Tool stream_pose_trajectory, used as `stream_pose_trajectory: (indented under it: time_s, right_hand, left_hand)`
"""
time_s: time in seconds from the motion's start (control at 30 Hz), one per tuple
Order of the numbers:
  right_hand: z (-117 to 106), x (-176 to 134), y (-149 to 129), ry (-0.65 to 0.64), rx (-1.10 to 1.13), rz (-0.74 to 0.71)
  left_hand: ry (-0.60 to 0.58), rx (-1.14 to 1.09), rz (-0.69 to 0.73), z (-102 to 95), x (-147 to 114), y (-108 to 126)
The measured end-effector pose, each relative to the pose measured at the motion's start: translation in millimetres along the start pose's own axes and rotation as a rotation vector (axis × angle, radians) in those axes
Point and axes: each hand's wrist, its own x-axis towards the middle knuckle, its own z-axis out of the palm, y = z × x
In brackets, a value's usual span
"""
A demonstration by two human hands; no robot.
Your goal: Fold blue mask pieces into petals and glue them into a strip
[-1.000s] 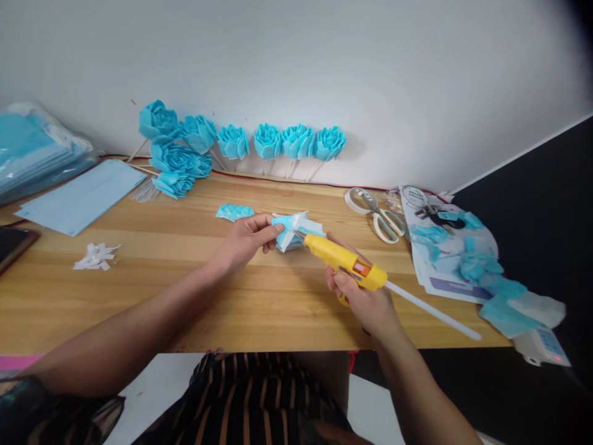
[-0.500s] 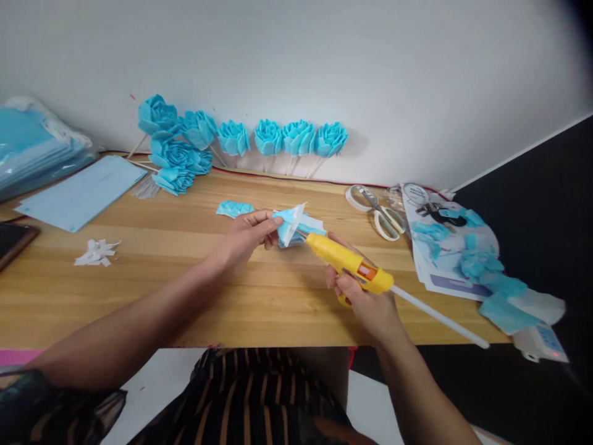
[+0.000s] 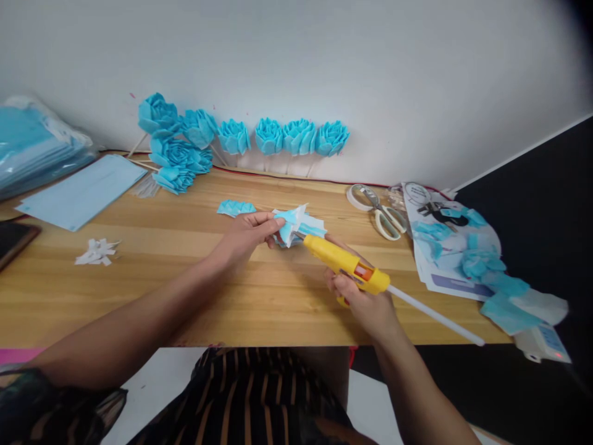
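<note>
Between the thumb and fingers of my left hand [image 3: 254,232] is a folded blue-and-white fabric petal [image 3: 291,224], its white edge facing right. My right hand [image 3: 364,303] is wrapped round a yellow glue gun [image 3: 340,259], with a long white glue stick [image 3: 435,315] coming out of its back end. The gun's nozzle is at the petal's lower white edge; whether it touches I cannot tell. Beneath and behind the petal lie blue-and-white fabric pieces [image 3: 315,226], partly hidden. A short row of folded blue petals [image 3: 235,208] rests just beyond my left hand.
Several blue fabric flowers [image 3: 269,136] on sticks lean along the wall. To the right are scissors [image 3: 389,222], a tape roll [image 3: 360,196] and printed sheets [image 3: 451,247]. Light-blue sheets [image 3: 83,188], a plastic bag [image 3: 41,148], white scraps [image 3: 97,251] and a phone [image 3: 16,242] lie left.
The glue gun has shifted slightly left, its nozzle now lower along the petal's white edge. The petal has turned a little in my left hand.
</note>
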Motion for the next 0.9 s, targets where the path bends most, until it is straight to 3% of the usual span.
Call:
stream_pose_trajectory:
  time_s: [0.33, 0.9]
  right_hand:
    - [1.2, 0.7, -0.3, -0.001, 0.082, 0.088]
    - [2.0, 0.2, -1.6, 0.025, 0.001, 0.062]
  left_hand:
    - [-0.048, -0.022, 0.031, -0.5, -1.3, -1.2]
    - [-0.056, -0.127, 0.003, 2.1, -2.8, 3.3]
